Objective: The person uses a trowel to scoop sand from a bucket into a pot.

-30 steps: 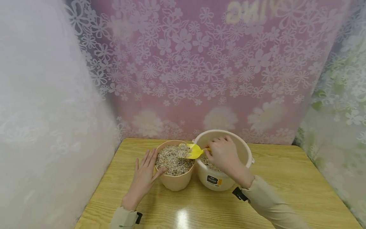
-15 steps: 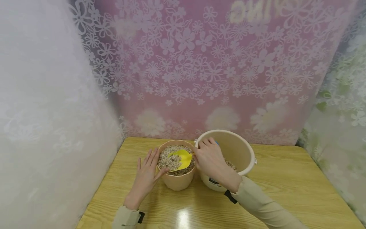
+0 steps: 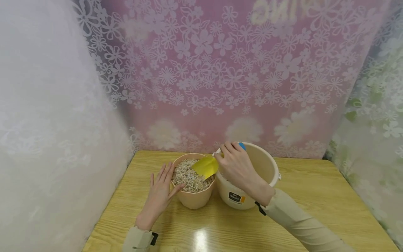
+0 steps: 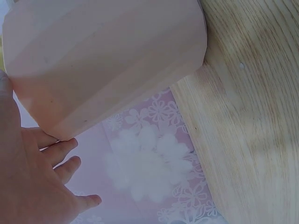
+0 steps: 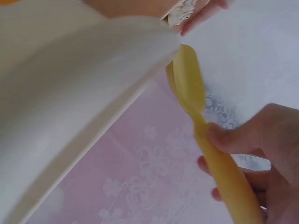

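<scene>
A peach plant pot [image 3: 193,201] with a scalloped rim stands on the table, filled close to the rim with pale, speckled coarse grains [image 3: 185,178]. My left hand [image 3: 159,194] rests against its left side, fingers extended along the rim and thumb at the front edge; the left wrist view shows the pot's faceted wall [image 4: 103,60] beside the fingers. My right hand [image 3: 240,170] grips the handle of a yellow plastic scoop [image 3: 206,167]. The scoop's blade is tipped over the pot's right part, its bare back turned up. A blue handle end shows past the fingers.
A cream bucket [image 3: 263,164] with a label on its front stands right of the pot, close beside it; the right forearm crosses over it. The wood-grain table [image 3: 302,189] meets a pink flowered curtain [image 3: 201,87] behind, with pale curtains on both sides.
The loaded scoop moved left from over the bucket's rim to the pot, then turned over. Now it is tilted and lifted slightly to the right. My left hand has stayed at the pot.
</scene>
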{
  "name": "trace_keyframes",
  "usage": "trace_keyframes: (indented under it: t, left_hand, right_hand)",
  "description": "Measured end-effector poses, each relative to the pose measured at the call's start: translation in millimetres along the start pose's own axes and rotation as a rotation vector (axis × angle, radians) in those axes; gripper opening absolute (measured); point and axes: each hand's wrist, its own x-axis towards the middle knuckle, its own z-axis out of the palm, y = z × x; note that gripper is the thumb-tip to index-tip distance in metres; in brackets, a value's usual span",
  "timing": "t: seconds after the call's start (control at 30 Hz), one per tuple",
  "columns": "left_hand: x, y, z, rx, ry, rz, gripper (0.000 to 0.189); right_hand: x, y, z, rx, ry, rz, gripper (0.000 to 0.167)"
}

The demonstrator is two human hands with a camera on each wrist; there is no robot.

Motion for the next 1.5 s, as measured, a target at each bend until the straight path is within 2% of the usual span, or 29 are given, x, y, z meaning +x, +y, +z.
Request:
trace_keyframes:
  t: [0.17,0.33,0.53,0.7,0.83,0.93,1.07,1.17,1.3,1.4,1.5]
  left_hand:
    - [0.9,1.0,-1.6,0.002,-0.015,-0.007,0.087]
    - [0.5,1.4,-1.9,0.013,-0.019,-0.009,0.087]
    - [-0.6,1.6,-1.1,0.052,0.0,-0.004,0.087]
    - [0.1,2.4,-1.3,0.067,-0.014,-0.011,0.088]
    - [1.5,3.3,-4.0,0.076,-0.036,-0.01,0.088]
    - [3.6,5.5,-6.1,0.103,-0.042,-0.004,0.087]
    - [10.4,19.2,-6.9,0.142,-0.018,0.032,0.086]
    - [18.9,37.4,-4.9,0.137,-0.002,0.087,0.086]
    - [31.8,63.5,1.1,0.146,-0.016,0.148,0.087]
    - [40.6,82.9,8.2,0.169,-0.044,0.167,0.089]
    - [46.9,101.7,17.4,0.142,-0.09,0.164,0.092]
  right_hand:
    - [-0.8,7.1,1.7,-0.008,0.081,0.084,0.017]
    - [-9.2,17.5,2.3,0.08,0.095,0.206,0.012]
    - [-30.9,33.1,5.5,0.165,0.079,0.318,0.014]
    - [-52.1,47.7,7.3,0.146,0.09,0.392,0.015]
    - [-67.8,60.4,6.4,0.112,0.075,0.408,0.013]
    - [-77.6,67.0,6.2,0.078,0.0,0.394,0.012]
    - [-85.6,70.2,9.8,0.036,-0.191,0.357,0.016]
    - [-87.3,70.5,15.4,0.014,-0.333,0.32,0.029]
    - [-84.4,69.6,24.9,-0.018,-0.448,0.276,0.044]
    - [-79.5,67.6,31.9,-0.03,-0.538,0.254,0.043]
    - [-74.5,64.9,37.9,-0.029,-0.639,0.233,0.037]
